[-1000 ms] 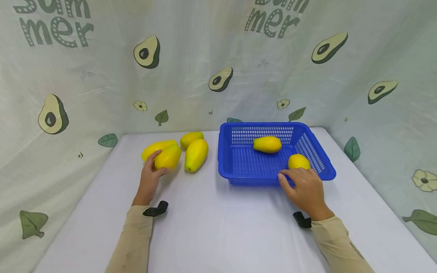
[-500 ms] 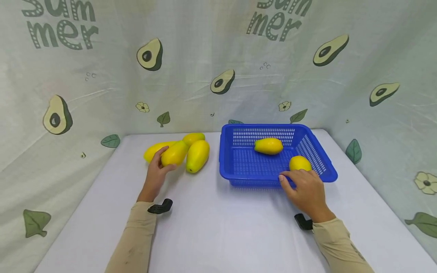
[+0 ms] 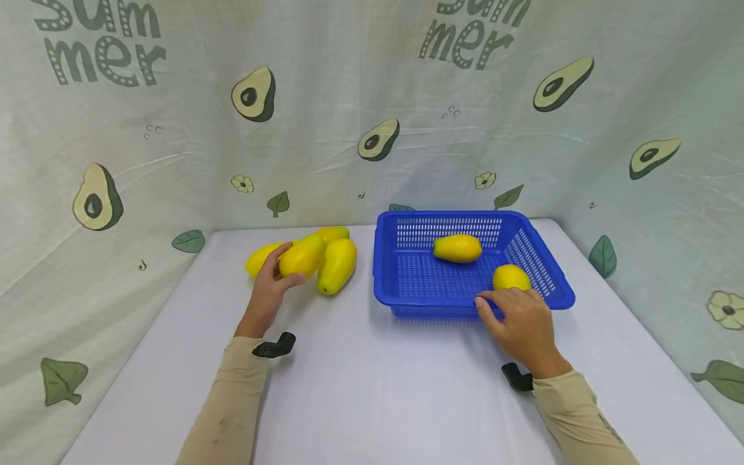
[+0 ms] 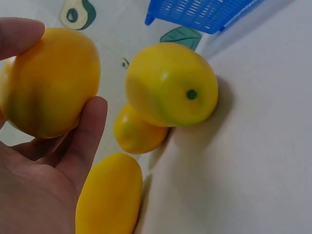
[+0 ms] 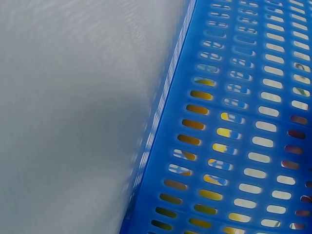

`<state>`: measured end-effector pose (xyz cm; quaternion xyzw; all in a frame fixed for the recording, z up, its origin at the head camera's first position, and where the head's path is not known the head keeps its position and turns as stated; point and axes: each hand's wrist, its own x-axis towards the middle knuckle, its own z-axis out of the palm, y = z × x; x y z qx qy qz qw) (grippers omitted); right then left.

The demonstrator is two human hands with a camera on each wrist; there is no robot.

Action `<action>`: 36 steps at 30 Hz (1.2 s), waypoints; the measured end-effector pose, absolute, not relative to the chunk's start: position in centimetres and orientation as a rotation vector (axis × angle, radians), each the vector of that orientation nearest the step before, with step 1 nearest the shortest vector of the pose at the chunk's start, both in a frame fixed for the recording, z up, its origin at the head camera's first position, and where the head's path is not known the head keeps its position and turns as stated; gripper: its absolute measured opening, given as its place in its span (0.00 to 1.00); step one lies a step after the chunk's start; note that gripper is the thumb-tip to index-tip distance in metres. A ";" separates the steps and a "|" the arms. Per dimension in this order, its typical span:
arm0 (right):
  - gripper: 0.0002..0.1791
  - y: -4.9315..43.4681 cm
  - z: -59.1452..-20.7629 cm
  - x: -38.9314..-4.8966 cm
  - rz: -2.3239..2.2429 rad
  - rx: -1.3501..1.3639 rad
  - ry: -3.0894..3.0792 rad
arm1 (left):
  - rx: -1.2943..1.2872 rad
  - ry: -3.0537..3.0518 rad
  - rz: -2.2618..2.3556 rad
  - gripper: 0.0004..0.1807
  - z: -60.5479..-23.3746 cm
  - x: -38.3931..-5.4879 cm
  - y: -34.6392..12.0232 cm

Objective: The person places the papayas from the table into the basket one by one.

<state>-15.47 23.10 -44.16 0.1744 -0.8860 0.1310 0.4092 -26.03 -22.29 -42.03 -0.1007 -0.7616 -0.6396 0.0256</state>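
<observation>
My left hand [image 3: 268,290] grips a yellow papaya [image 3: 303,256] with a greenish tip, thumb on the near side and fingers on the far side. In the left wrist view the held papaya [image 4: 56,83] appears raised beside the others. Behind and beside it in the head view lie a papaya [image 3: 261,259] at left, a small one [image 3: 334,234] at the back and a larger one [image 3: 338,266] at right. My right hand [image 3: 523,326] holds the near rim of the blue plastic basket [image 3: 430,301], fingers curled over it; the right wrist view shows the slotted basket wall [image 5: 204,126].
Inside the basket are two yellow fruits: a papaya [image 3: 457,248] near the back and another [image 3: 511,277] partly hidden by my right hand. The table has a white cloth [image 3: 378,387]. A curtain [image 3: 314,129] printed with avocados hangs directly behind it.
My left hand has moved right and slightly away from me with the papaya, which now overlaps the back and right papayas. The right hand stays on the basket rim.
</observation>
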 end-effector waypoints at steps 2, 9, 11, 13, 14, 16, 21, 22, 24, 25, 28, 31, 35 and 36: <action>0.20 23.1 -44.2 -15.5 0.330 0.442 -2.227 | -0.319 -2.362 -1.975 0.39 -41.8 -26.0 -22.2; 0.22 23.2 -44.4 -15.6 0.329 0.457 -2.197 | -0.355 -2.360 -2.009 0.39 -40.8 -26.2 -21.4; 0.22 23.3 -44.5 -15.6 0.330 0.459 -2.194 | -0.376 -2.353 -2.033 0.38 -40.6 -26.3 -21.3; 0.21 23.3 -44.6 -15.6 0.334 0.461 -2.196 | -0.391 -2.351 -2.052 0.38 -40.4 -26.5 -21.1; 0.21 23.3 -44.6 -15.6 0.334 0.462 -2.197 | -0.398 -2.349 -2.063 0.38 -40.4 -26.6 -21.1; 0.20 23.3 -44.7 -15.6 0.332 0.465 -2.199 | -0.413 -2.346 -2.082 0.37 -40.2 -26.7 -21.0; 0.20 23.4 -44.7 -15.6 0.330 0.466 -2.193 | -0.458 -2.338 -2.109 0.36 -39.7 -27.0 -20.4; 0.20 23.4 -44.7 -15.6 0.330 0.464 -2.192 | -0.471 -2.340 -2.109 0.36 -39.6 -27.1 -20.3; 0.20 23.4 -44.6 -15.6 0.331 0.463 -2.188 | -0.493 -2.353 -2.101 0.36 -39.3 -27.1 -20.0; 0.20 23.4 -44.6 -15.6 0.331 0.462 -2.188 | -0.501 -2.361 -2.098 0.36 -39.1 -27.2 -19.9; 0.20 23.3 -44.6 -15.6 0.333 0.462 -2.194 | -0.527 -2.385 -2.102 0.36 -38.8 -27.2 -19.5; 0.20 23.2 -44.6 -15.4 0.330 0.463 -2.197 | -0.545 -2.413 -2.103 0.36 -38.5 -27.3 -19.1; 0.21 23.2 -44.6 -15.4 0.330 0.469 -2.186 | -0.581 -2.429 -2.080 0.37 -37.9 -27.5 -18.5; 0.21 23.1 -44.6 -15.5 0.330 0.469 -2.184 | -0.588 -2.430 -2.073 0.37 -37.7 -27.6 -18.4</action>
